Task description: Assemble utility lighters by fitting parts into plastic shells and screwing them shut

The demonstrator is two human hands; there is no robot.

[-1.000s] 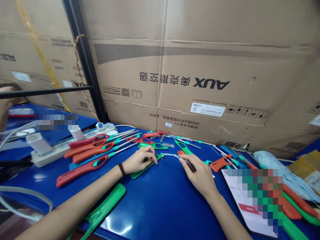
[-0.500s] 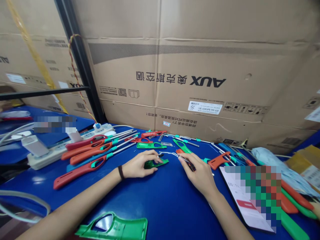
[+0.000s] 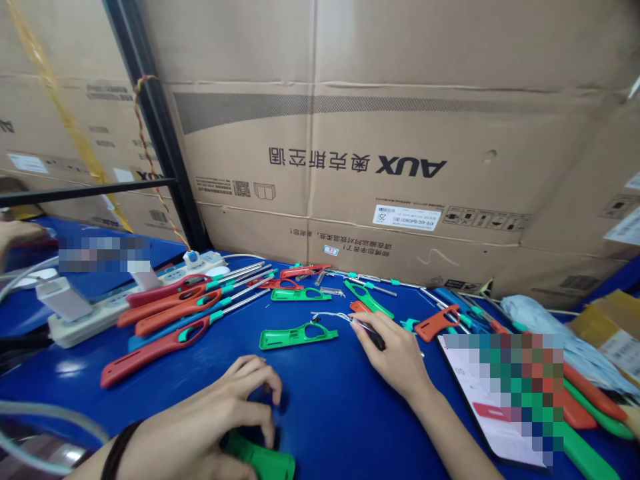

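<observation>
My left hand (image 3: 235, 407) is over a green lighter shell half (image 3: 270, 461) at the bottom of the view. Its fingers are curved and apart, and some fingertips come close to or touch the shell. The hand partly hides that piece. Another green shell half (image 3: 295, 337) lies hollow side up in the middle of the blue table. My right hand (image 3: 393, 350) pinches a slim black part (image 3: 374, 337) just right of this shell. A thin white wire (image 3: 327, 315) runs left from the fingers toward the shell's ring end.
Long-necked lighters (image 3: 165, 337) lie beside a power strip (image 3: 115, 293) at left. Loose shells and metal tubes (image 3: 380, 288) line the cardboard box (image 3: 315, 167) behind. At right are a phone or tablet (image 3: 480, 393), an orange shell (image 3: 437, 324) and more lighter parts.
My left hand has left the middle green shell half and moved down and left to the near one. My right hand stays at about the same place, still pinching the black part.
</observation>
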